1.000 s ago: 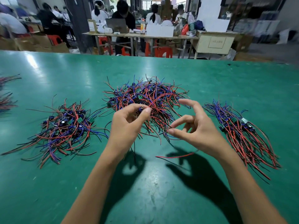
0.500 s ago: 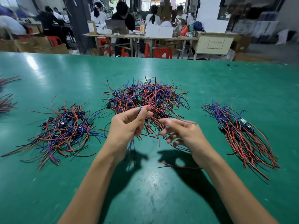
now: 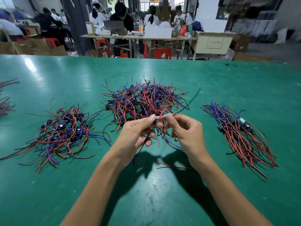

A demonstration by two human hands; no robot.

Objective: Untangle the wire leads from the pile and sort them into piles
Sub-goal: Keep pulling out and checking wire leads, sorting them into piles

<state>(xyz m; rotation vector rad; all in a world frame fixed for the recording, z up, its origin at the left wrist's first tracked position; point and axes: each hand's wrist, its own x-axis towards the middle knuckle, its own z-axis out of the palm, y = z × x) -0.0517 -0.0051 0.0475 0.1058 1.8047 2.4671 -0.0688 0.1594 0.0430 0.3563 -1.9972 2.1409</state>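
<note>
A tangled pile of red, blue and black wire leads with small green boards (image 3: 143,100) lies in the middle of the green table (image 3: 162,201). My left hand (image 3: 135,136) pinches one lead's small component (image 3: 154,122) just in front of that pile, its wires hanging down. Close beside it, my right hand (image 3: 185,129) pinches the same lead's wires, and a black wire runs up and right from it. A loose pile (image 3: 63,132) lies at left. A combed, aligned pile (image 3: 239,136) lies at right.
More wire ends (image 3: 6,101) show at the table's far left edge. A stray red and black wire (image 3: 174,167) lies under my right wrist. Beyond the table's far edge, people sit at workbenches (image 3: 138,36) with red stools and boxes.
My right hand has moved left and closed its fingers on the lead held by my left hand. The two hands now meet in front of the middle pile.
</note>
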